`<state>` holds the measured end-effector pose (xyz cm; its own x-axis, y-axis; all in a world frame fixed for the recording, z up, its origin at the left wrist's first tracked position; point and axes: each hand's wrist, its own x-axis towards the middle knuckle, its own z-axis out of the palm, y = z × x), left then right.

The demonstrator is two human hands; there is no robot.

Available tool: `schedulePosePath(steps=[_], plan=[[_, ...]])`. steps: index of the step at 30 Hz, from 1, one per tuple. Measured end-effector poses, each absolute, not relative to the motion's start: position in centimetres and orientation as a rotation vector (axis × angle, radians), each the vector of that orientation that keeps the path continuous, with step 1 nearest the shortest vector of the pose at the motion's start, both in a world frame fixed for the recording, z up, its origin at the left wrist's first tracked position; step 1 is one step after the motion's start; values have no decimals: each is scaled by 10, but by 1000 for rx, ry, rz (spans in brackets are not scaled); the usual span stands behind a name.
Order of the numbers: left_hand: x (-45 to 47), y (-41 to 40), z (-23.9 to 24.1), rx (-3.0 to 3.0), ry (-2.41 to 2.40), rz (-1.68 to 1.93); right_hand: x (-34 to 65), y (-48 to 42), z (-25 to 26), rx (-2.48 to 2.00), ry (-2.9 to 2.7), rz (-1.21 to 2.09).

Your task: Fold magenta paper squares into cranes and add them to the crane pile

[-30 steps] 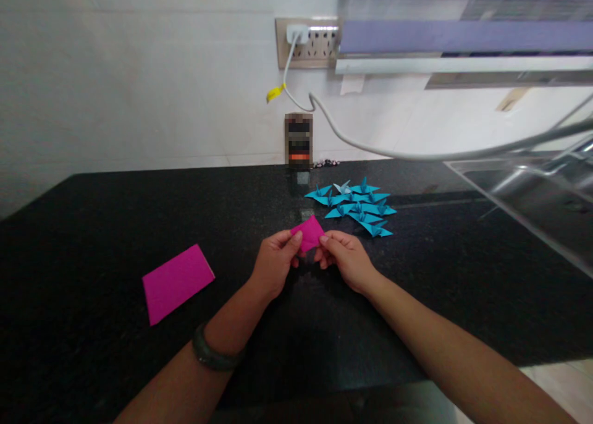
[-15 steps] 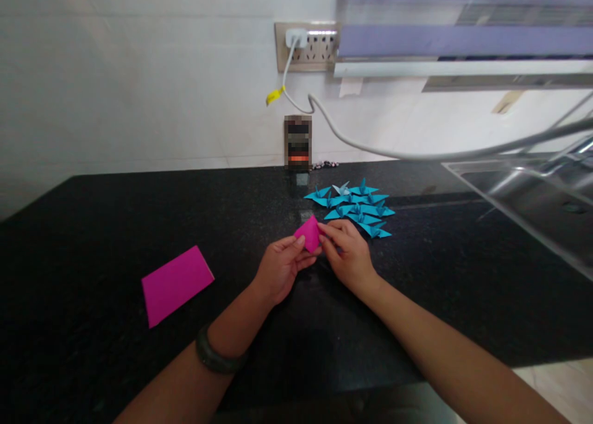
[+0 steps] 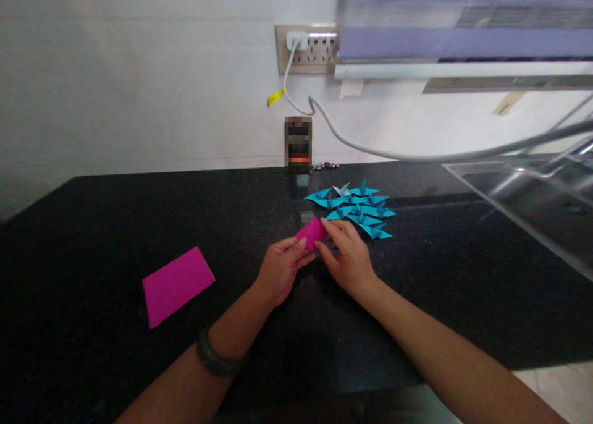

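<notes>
A small folded piece of pink paper [image 3: 311, 233] is held up between my two hands, above the black countertop. My left hand [image 3: 282, 266] pinches its left side, thumb on top and fingers beneath. At the paper's right edge, the thumb and forefinger of my right hand [image 3: 346, 251] grip it from below and above. Just beyond my right hand lie several blue origami cranes [image 3: 359, 209], with one paler crane [image 3: 342, 190] at the back. A flat stack of pink paper [image 3: 178, 287] rests on the counter to the left.
A phone-like device [image 3: 298, 143], its screen blurred, leans against the wall, with a beaded string [image 3: 325, 165] beside it. Above are a socket panel [image 3: 319, 50] and a hanging white cable [image 3: 361, 144]. A metal sink [image 3: 556, 201] is set in at the right.
The pink paper in my hands has gone from a pointed diamond outline to a more rectangular one. My right forefinger and thumb are spread farther apart along its edge.
</notes>
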<state>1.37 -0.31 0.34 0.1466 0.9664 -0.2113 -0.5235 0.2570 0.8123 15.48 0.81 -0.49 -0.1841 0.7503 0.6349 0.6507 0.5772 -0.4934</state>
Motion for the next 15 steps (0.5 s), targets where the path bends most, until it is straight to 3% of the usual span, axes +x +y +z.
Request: schedulePosePath(steps=[15], plan=[[13, -3, 0, 618, 810, 1181, 153, 6, -3, -1052, -1953, 96]])
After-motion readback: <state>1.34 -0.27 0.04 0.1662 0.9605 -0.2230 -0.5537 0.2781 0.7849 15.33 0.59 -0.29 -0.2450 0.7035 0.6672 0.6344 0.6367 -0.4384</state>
